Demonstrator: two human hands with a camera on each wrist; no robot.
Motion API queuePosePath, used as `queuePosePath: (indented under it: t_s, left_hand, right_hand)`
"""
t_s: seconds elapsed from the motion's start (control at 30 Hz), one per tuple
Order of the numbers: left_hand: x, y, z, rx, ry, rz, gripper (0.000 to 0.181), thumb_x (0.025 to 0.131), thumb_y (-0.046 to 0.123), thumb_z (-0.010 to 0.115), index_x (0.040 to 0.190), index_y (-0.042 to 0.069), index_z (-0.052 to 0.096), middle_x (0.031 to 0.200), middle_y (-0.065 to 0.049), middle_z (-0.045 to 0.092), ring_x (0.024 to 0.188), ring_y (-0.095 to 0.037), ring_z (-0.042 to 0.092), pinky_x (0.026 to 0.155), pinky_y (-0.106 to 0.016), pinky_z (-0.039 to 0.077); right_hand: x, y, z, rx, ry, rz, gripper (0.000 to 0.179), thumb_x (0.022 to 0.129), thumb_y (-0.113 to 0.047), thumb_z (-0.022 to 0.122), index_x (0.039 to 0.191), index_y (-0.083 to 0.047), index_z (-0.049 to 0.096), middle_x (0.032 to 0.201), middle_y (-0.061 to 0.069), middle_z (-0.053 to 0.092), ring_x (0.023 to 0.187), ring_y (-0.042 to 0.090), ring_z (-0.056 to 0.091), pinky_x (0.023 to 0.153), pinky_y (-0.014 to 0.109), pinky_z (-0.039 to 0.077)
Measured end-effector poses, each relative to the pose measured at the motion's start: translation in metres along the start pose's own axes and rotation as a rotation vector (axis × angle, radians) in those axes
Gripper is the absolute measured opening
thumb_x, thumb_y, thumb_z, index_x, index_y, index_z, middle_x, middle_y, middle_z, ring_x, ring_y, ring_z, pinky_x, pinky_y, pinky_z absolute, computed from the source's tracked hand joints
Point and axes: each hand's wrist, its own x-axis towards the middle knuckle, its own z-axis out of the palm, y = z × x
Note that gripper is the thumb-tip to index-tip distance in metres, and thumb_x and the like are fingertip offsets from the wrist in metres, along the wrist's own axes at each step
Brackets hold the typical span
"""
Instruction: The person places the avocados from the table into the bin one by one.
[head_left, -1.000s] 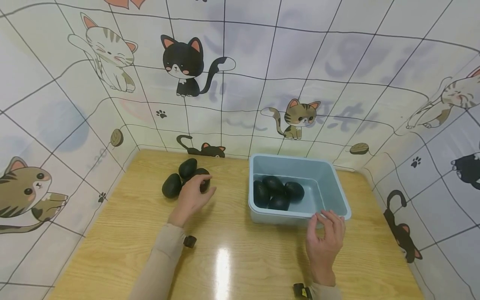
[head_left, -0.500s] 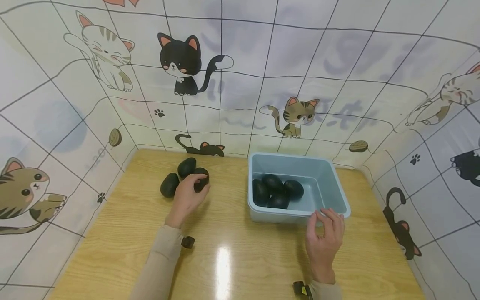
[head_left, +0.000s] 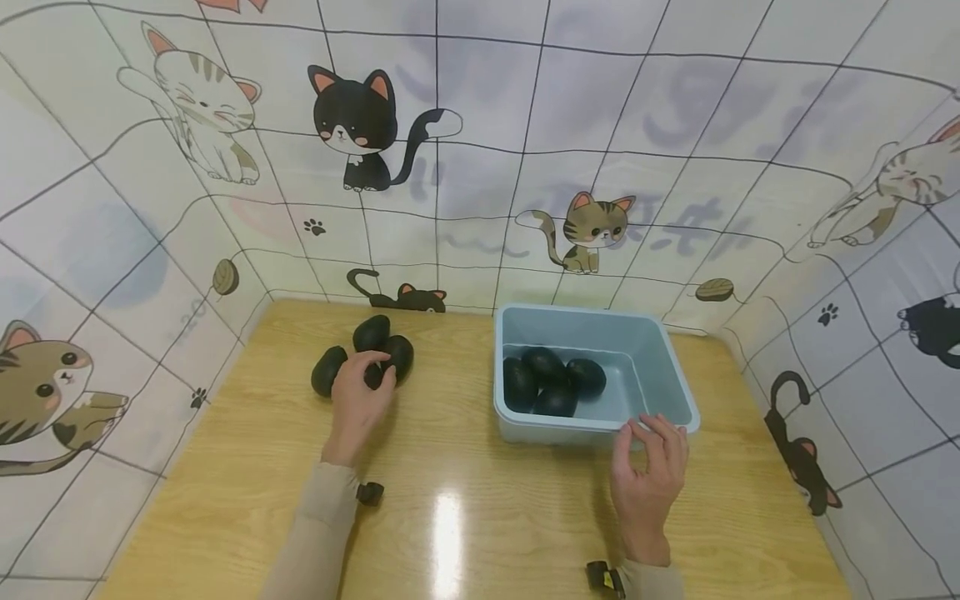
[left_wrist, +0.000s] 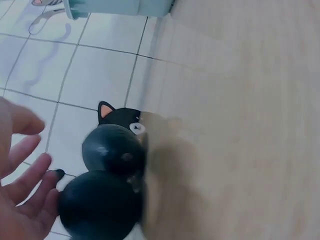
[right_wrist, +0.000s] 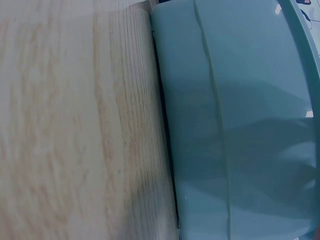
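Several dark avocados lie grouped at the table's back left. My left hand [head_left: 362, 407] is over them, thumb and fingers spread in an arch around the nearest avocado [head_left: 372, 375]. In the left wrist view its curved fingers stand beside two avocados, the farther avocado [left_wrist: 112, 150] and the closer avocado [left_wrist: 102, 205], without a grip on either. A light-blue plastic bin [head_left: 577, 429] stands to the right, with several avocados [head_left: 557, 398] in its left half. My right hand [head_left: 648, 487] holds the bin's front rim near the right corner; the right wrist view mostly hides these fingers.
A wooden table [head_left: 465, 475] carries everything. A cat-print wall covering [head_left: 480, 167] encloses its back and sides. The bin's long outer wall [right_wrist: 200, 140] sits right on the tabletop.
My left hand has drawn back and left from the right-hand avocado to the nearest one. The leftmost avocado has shifted slightly left. My right hand stays at the bin's rim.
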Motion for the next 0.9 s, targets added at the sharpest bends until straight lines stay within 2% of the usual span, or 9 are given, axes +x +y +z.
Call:
queuePosePath:
  t_s: [0.17, 0.43, 0.63, 0.9]
  left_hand:
    - [-0.004, -0.009, 0.0, -0.028, 0.092, -0.014, 0.019, 0.097, 0.012, 0.073, 0.111, 0.0, 0.076, 0.124, -0.02, 0.072, 0.123, -0.046, 0.06, 0.11, -0.061, 0.043]
    - [-0.002, -0.017, -0.004, -0.009, 0.152, 0.029, 0.018, 0.094, 0.009, 0.074, 0.109, 0.0, 0.076, 0.121, -0.021, 0.072, 0.121, -0.045, 0.06, 0.109, -0.057, 0.043]
    - [-0.001, -0.023, -0.006, 0.017, 0.14, 0.006, 0.02, 0.093, 0.011, 0.074, 0.111, 0.001, 0.075, 0.126, -0.022, 0.071, 0.124, -0.046, 0.058, 0.11, -0.057, 0.042]
    - [-0.002, -0.028, -0.008, 0.061, 0.093, -0.036, 0.024, 0.094, 0.014, 0.074, 0.114, 0.002, 0.075, 0.133, -0.023, 0.069, 0.128, -0.047, 0.057, 0.11, -0.058, 0.043]
  right_hand:
    - [0.0, 0.001, 0.002, -0.004, 0.008, -0.003, 0.007, 0.086, 0.006, 0.073, 0.09, 0.011, 0.074, 0.104, 0.03, 0.071, 0.11, 0.055, 0.062, 0.116, 0.076, 0.034]
    - [-0.001, 0.0, 0.0, -0.028, -0.011, 0.005, 0.006, 0.087, 0.006, 0.073, 0.091, 0.011, 0.074, 0.106, 0.029, 0.071, 0.113, 0.054, 0.062, 0.12, 0.072, 0.033]
    - [-0.001, -0.001, 0.0, -0.02, -0.012, 0.007, 0.007, 0.088, 0.005, 0.072, 0.092, 0.011, 0.074, 0.106, 0.029, 0.071, 0.114, 0.055, 0.062, 0.12, 0.073, 0.032]
    - [-0.001, -0.001, 0.0, -0.026, -0.015, 0.011, 0.007, 0.088, 0.005, 0.072, 0.092, 0.011, 0.074, 0.106, 0.029, 0.071, 0.114, 0.054, 0.062, 0.119, 0.074, 0.032]
